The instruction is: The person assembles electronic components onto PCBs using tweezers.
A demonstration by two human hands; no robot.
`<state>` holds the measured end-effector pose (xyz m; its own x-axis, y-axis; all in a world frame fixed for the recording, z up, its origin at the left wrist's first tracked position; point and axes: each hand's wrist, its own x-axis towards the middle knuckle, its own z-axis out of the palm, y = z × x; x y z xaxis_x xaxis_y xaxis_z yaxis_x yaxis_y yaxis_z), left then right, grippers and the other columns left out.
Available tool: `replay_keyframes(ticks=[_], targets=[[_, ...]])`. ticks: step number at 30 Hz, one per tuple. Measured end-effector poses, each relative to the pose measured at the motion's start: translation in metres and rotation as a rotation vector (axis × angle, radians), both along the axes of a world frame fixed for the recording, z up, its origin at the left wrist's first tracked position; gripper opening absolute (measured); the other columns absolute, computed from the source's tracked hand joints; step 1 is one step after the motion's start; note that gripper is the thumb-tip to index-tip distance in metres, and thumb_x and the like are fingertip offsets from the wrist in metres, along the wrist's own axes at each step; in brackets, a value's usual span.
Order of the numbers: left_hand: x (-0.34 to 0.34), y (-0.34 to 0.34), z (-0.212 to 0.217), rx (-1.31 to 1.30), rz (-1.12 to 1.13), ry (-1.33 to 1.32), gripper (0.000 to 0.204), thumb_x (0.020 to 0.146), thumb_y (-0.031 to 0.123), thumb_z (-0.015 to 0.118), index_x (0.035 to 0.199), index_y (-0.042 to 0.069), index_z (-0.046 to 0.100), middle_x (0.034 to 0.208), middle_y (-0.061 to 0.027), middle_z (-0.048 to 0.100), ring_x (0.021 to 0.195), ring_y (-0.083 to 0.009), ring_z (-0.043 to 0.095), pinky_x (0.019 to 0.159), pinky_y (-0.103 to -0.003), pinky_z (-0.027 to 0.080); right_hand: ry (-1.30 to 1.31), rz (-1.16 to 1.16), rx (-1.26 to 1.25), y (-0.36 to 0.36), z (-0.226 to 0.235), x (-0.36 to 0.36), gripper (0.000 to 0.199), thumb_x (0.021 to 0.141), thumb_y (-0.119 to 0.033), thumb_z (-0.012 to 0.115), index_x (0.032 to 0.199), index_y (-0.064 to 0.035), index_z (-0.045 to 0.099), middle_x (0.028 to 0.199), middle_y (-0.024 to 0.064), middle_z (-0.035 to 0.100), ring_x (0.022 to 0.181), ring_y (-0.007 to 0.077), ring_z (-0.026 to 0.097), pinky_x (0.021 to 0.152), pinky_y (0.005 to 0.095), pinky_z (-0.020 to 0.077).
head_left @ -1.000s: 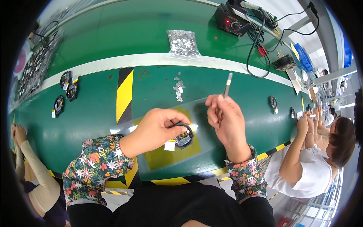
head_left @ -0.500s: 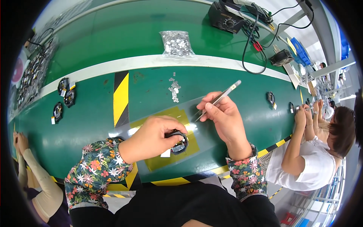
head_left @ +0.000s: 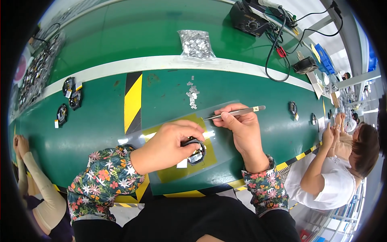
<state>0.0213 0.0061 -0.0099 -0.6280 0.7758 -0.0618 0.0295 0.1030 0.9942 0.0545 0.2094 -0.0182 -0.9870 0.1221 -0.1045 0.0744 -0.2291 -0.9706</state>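
Observation:
With thumb and fingers, my left hand (head_left: pixel 171 143) grips a round black electronic housing (head_left: pixel 197 156) with small parts inside. A white tab (head_left: pixel 182 163) sticks out at its lower left. Beneath it lies a yellow-olive square (head_left: pixel 177 173) on a clear sheet (head_left: pixel 225 155). Off to the right, my right hand (head_left: pixel 240 127) is closed round metal tweezers (head_left: pixel 238 112). Their tips point left, above the yellow square's upper right corner and apart from the housing. Whether the tips hold anything is too small to tell. Small silvery pieces (head_left: pixel 193 97) lie scattered beyond my hands.
A clear bag of silvery pieces (head_left: pixel 196 44) lies past the white ledge (head_left: pixel 161 62). Similar round housings (head_left: pixel 61 115) rest at left, another (head_left: pixel 292 108) at right. A black control box (head_left: pixel 249 20) with cables stands at the back right. Co-workers sit on both sides.
My right hand has turned the tweezers from a steep slant to nearly level, with the tips now pointing left. The left hand keeps its grip on the housing. The whole view has shifted slightly.

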Motion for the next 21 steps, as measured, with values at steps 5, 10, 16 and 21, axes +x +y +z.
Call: replay_keyframes(ticks=[5, 10, 16, 21], targets=[[0.000, 0.001, -0.004, 0.017, 0.002, -0.008, 0.019, 0.076, -0.007, 0.056, 0.094, -0.001, 0.058, 0.104, -0.0070, 0.053, 0.070, -0.0036, 0.051, 0.060, -0.019, 0.044, -0.006, -0.015, 0.019, -0.001, -0.002, 0.000, 0.010, 0.082, -0.001, 0.056, 0.092, 0.0019, 0.057, 0.087, 0.0136, 0.062, 0.073, 0.0174, 0.063, 0.068, 0.0265, 0.0534], [-0.001, 0.001, -0.004, 0.026, -0.002, -0.044, 0.018, 0.076, -0.007, 0.056, 0.094, -0.001, 0.058, 0.105, -0.0070, 0.053, 0.069, -0.0031, 0.051, 0.059, -0.018, 0.044, -0.030, -0.055, 0.010, -0.005, 0.004, -0.001, 0.013, 0.083, -0.002, 0.055, 0.095, 0.0014, 0.056, 0.087, 0.0138, 0.062, 0.072, 0.0177, 0.063, 0.067, 0.0273, 0.0534], [0.000, 0.002, 0.001, 0.027, 0.031, -0.036, 0.013, 0.077, -0.002, 0.056, 0.090, -0.002, 0.058, 0.094, -0.0092, 0.059, 0.074, -0.0116, 0.056, 0.063, -0.023, 0.046, -0.073, -0.102, -0.100, 0.000, 0.008, -0.003, 0.019, 0.086, -0.008, 0.052, 0.104, -0.0019, 0.053, 0.089, 0.0130, 0.061, 0.073, 0.0176, 0.061, 0.069, 0.0281, 0.0523], [-0.005, 0.001, -0.002, 0.020, 0.018, -0.311, 0.017, 0.080, -0.005, 0.053, 0.097, -0.003, 0.056, 0.089, -0.0041, 0.059, 0.071, -0.0035, 0.052, 0.061, -0.019, 0.044, -0.043, -0.054, -0.148, 0.003, 0.011, -0.003, 0.018, 0.085, -0.009, 0.054, 0.102, -0.0032, 0.052, 0.087, 0.0130, 0.061, 0.072, 0.0166, 0.061, 0.060, 0.0249, 0.0499]])
